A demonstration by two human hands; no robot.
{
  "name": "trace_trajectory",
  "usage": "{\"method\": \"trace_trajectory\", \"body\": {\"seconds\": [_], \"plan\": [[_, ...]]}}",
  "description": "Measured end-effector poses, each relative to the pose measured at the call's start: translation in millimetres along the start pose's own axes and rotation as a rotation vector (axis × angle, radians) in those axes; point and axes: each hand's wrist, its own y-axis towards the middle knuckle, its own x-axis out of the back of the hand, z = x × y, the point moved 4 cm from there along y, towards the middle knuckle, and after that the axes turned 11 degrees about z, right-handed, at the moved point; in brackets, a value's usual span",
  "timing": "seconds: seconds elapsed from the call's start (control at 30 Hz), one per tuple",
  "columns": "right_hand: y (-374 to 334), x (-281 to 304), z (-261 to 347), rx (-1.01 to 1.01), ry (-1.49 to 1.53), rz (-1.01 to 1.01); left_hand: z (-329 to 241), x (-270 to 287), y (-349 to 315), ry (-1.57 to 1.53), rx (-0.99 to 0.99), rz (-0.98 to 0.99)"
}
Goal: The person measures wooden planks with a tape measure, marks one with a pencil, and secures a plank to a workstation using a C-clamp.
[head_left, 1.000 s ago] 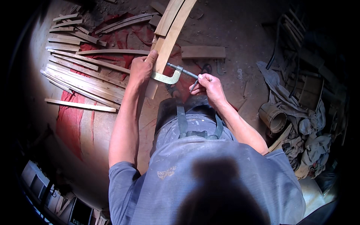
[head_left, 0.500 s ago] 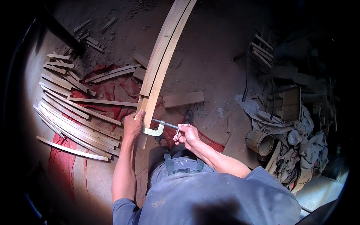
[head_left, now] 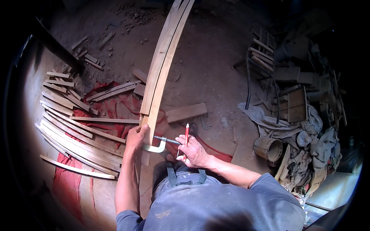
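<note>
Two long curved wooden strips [head_left: 163, 65] run side by side away from me, with a shorter wooden piece below them at the near end. A pale green G-clamp [head_left: 157, 148] sits across this near end, its metal screw pointing right. My left hand [head_left: 135, 139] is closed round the left edge of the wood, just beside the clamp. My right hand [head_left: 195, 154] is closed at the screw's outer end, around its handle. A red pencil [head_left: 187, 139] stands up between the right hand's fingers. The palm hides part of the handle.
Many curved wooden strips [head_left: 77, 140] lie on the left over a red cloth [head_left: 67, 181]. Beyond the clamp, a board [head_left: 187, 112] lies on the floor. A bucket [head_left: 268, 149], crumpled sheeting [head_left: 266, 119] and a metal-legged frame [head_left: 248, 81] are at right.
My right hand has turned at the clamp screw, so its back and the upright red pencil now show. The clamp and near wood end sit slightly lower in view. My left hand keeps its hold.
</note>
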Motion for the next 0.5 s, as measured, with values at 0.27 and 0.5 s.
{"method": "trace_trajectory", "body": {"seconds": [0.27,0.5], "plan": [[3,-7,0,-0.033,0.053,-0.055,2,-1,4,0.051,0.041,-0.009],[5,-4,-14,-0.088,0.01,-0.162,-2,0,1,0.084,0.099,-0.015]]}}
